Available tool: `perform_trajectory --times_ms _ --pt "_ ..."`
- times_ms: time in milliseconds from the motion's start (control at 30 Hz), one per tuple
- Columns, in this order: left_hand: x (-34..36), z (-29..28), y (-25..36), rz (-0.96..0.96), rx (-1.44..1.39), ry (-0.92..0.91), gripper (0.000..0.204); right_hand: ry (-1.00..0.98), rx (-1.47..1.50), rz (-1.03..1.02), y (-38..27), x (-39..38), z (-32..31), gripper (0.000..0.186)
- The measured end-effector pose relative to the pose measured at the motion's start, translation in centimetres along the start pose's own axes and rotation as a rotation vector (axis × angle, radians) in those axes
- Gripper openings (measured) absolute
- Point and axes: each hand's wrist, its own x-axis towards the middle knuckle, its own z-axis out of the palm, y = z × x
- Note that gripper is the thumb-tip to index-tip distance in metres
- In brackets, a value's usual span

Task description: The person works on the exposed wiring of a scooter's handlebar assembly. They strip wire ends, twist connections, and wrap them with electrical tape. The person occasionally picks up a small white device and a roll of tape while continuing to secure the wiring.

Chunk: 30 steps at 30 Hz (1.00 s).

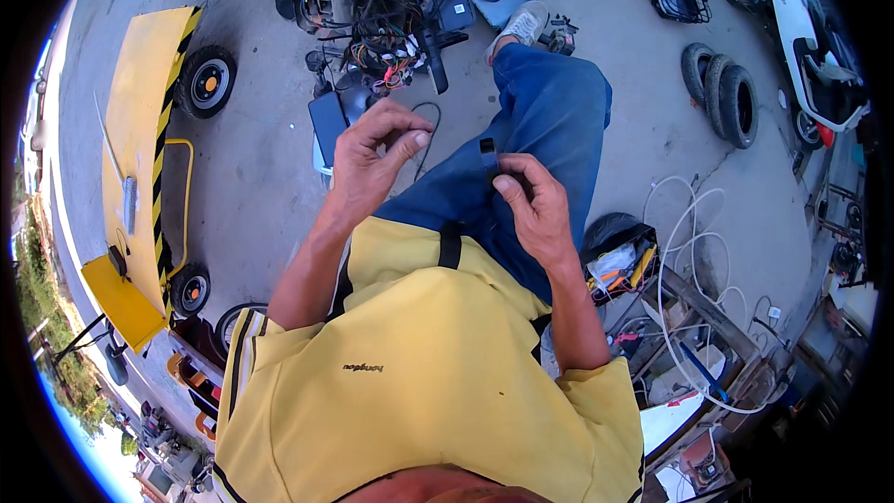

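- Nearest to the camera, a yellow cloth shirt with dark trim (410, 363) fills the lower middle of the frame; beyond it are blue cloth trousers (554, 121).
- Right hand (543, 214), right of centre, has its thumb and bent forefinger clamped on a small black roll, seemingly of tape (488, 151). This roll is at the middle of the frame, above the trousers, and the fingers cover part of it.
- By my judgement, the roll is light and not fragile; its flat band seems flexible, perhaps sticky on one face. A good hold would be a pinch on its sides, leaving the band free.
- Its visible band points to the top of the frame. The long axis of this part is nearly vertical, leaning slightly left at the upper end.
- Left hand (365, 168), left of centre, is apart from the roll. Its thumb and forefinger tips are close together; I cannot tell whether they pinch something thin.
- Near the left fingertips shows a thin dark curved cable (439, 114); I cannot tell whether it is touched.
- Above this hand, in the upper middle, are a flat dark rectangular object (328, 121) and a tangled bundle of coloured wires (396, 67).
- At the upper right lie black rubber tyres (740, 107).
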Motion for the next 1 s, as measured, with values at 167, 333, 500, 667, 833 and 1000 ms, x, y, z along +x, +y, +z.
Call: perform_trajectory --times_ms 167,333,500,667,833,1000 --pt "-1.2 3.1 2.7 0.006 0.199 -0.134 0.017 0.085 0.137 -0.026 0.0 0.2 0.9 0.02" --pt "-1.0 4.1 2.6 0.192 0.3 -0.041 0.025 0.114 0.105 -0.079 -0.6 0.4 1.3 0.026" --pt "-0.4 4.4 1.7 0.447 0.482 0.044 0.026 0.138 0.013 -0.16 -1.2 0.6 1.6 0.03" --pt "-0.6 4.6 2.2 0.623 0.715 0.051 0.029 0.207 -0.116 -0.253 -1.6 1.0 1.9 0.031" --pt "-0.3 4.6 2.0 0.611 0.647 0.01 0.027 0.233 -0.14 -0.244 -1.3 1.0 2.1 0.03" --pt "-0.2 4.6 2.5 0.396 0.499 0.097 0.021 0.223 -0.112 -0.225 -1.6 1.0 2.2 0.029"
